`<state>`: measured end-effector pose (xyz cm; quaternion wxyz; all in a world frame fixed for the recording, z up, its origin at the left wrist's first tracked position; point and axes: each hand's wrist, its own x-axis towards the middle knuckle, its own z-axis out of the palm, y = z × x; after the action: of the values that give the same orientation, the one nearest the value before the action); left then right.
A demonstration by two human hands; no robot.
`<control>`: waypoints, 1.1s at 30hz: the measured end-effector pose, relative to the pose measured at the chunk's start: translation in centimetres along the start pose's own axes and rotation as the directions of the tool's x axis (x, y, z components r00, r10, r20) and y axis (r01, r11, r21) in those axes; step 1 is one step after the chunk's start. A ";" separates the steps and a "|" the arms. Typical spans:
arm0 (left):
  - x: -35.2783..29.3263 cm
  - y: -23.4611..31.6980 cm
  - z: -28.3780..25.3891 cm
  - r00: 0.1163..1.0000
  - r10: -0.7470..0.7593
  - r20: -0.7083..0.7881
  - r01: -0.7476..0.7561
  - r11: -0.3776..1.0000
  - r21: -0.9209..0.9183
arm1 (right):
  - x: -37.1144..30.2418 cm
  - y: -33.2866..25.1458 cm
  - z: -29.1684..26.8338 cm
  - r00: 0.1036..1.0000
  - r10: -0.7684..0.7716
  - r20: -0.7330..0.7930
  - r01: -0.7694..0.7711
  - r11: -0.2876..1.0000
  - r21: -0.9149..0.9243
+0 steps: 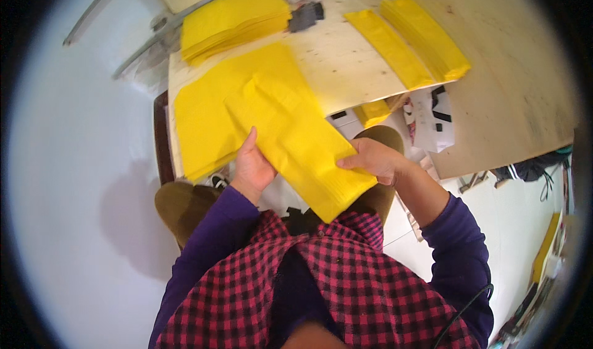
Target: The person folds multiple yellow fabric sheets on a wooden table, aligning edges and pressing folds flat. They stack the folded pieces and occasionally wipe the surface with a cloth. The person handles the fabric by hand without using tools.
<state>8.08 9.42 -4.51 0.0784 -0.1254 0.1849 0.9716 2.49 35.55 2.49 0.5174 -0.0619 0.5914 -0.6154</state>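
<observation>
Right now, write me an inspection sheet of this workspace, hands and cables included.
Surface: pale wooden table, a few dark marks.
Work items: yellow piece in hand; wide yellow sheets and thick yellow stack at left; two narrow yellow bundles at right.
Clutter: dark grey item beside the thick stack, kind unclear.
Hands: right hand grips the piece, thumb on top; left hand at its left edge, fingers hidden.
Cables: thin dark cord by the right sleeve.
Surroundings: pale floor.
</observation>
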 end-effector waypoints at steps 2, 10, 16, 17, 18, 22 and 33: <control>1.0 -0.4 0.9 0.999 0.034 -0.023 -0.035 0.999 -0.032 | -1.8 0.0 -0.8 0.999 -0.039 -0.012 0.038 0.997 -0.067; 7.5 -0.5 6.8 0.999 0.050 -0.009 -0.049 0.995 0.087 | -6.7 -1.8 -6.7 0.957 -0.210 -0.199 0.126 0.921 -0.368; 16.5 -1.9 12.6 0.996 0.064 0.059 -0.072 0.987 0.145 | -6.7 -3.0 -13.0 0.812 -0.404 -0.422 0.249 0.892 -0.377; 18.2 -2.3 13.4 0.996 0.067 0.061 -0.076 0.984 0.159 | -6.7 -3.1 -14.0 0.783 -0.428 -0.451 0.267 0.887 -0.377; 19.9 -2.7 14.2 0.995 0.049 0.083 -0.064 0.980 0.186 | -6.7 -3.2 -15.1 0.757 -0.452 -0.472 0.297 0.882 -0.367; 27.0 -4.6 17.2 0.986 -0.029 0.165 -0.014 0.967 0.256 | -6.1 -4.3 -20.1 0.625 -0.551 -0.553 0.345 0.830 -0.438; 45.7 -7.7 19.5 0.984 -0.102 0.147 0.032 0.909 0.415 | -0.1 -6.8 -33.3 0.481 -0.549 -0.684 0.342 0.835 -0.430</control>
<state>-38.27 28.73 -2.07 0.1512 -0.0312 0.3737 0.9146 -24.20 56.12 -1.86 0.0143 0.0006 0.7870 -0.6168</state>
